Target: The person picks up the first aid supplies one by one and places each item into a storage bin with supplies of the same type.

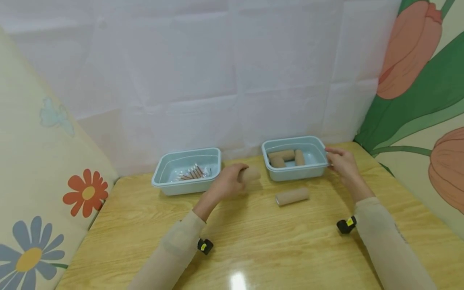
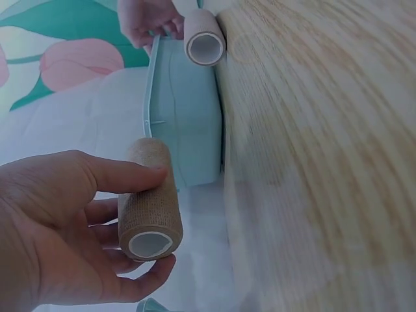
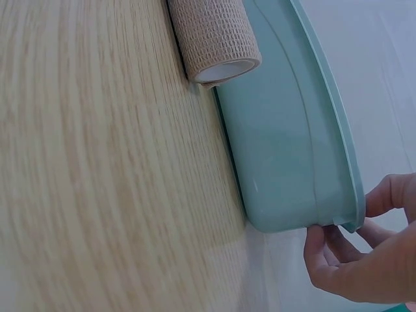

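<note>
My left hand (image 1: 229, 181) holds a tan bandage roll (image 2: 151, 205) between thumb and fingers, above the table and between two light blue tubs. In the left wrist view the roll's white hollow core faces the camera. My right hand (image 1: 342, 163) grips the right end of the right tub (image 1: 297, 173) by its rim, as the right wrist view (image 3: 354, 260) of the fingers shows. Several similar tan rolls (image 1: 282, 155) lie inside that tub. Another bandage roll (image 1: 292, 196) lies on the table in front of it.
The left tub (image 1: 186, 187) holds several thin sticks (image 1: 195, 172) in what looks like clear wrapping. Both tubs stand at the back of the wooden table (image 1: 253, 241), against a white sheet (image 1: 181, 80). Flower-painted panels flank the table.
</note>
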Available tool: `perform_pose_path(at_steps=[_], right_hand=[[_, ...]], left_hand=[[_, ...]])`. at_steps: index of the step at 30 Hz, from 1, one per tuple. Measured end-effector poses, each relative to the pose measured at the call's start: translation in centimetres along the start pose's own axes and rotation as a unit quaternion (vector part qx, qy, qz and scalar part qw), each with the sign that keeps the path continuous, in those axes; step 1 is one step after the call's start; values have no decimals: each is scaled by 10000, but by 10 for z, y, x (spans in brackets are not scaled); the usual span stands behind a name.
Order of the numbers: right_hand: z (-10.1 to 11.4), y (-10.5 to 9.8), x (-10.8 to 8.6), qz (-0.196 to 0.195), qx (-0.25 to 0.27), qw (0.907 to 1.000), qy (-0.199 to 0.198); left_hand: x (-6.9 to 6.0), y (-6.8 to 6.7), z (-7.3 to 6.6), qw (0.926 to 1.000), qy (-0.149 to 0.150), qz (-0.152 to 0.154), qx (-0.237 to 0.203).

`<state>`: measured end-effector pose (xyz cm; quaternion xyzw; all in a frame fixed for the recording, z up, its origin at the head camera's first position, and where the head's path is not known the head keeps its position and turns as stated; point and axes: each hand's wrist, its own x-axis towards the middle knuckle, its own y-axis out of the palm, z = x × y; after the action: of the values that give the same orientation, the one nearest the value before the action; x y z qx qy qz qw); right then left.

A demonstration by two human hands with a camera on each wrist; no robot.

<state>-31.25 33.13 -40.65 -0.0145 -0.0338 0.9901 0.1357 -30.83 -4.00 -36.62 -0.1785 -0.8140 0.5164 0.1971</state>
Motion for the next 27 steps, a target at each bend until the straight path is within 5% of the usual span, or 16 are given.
perform_pose_path(at_steps=[13,27], right_hand=[[1,-4,0,-8,127,9999,11],[4,2,-5,-40,102,9999,110]], left_hand=[[14,4,-10,9954,390,-834,-256],[23,7,-29,9902,893,-1069,115]])
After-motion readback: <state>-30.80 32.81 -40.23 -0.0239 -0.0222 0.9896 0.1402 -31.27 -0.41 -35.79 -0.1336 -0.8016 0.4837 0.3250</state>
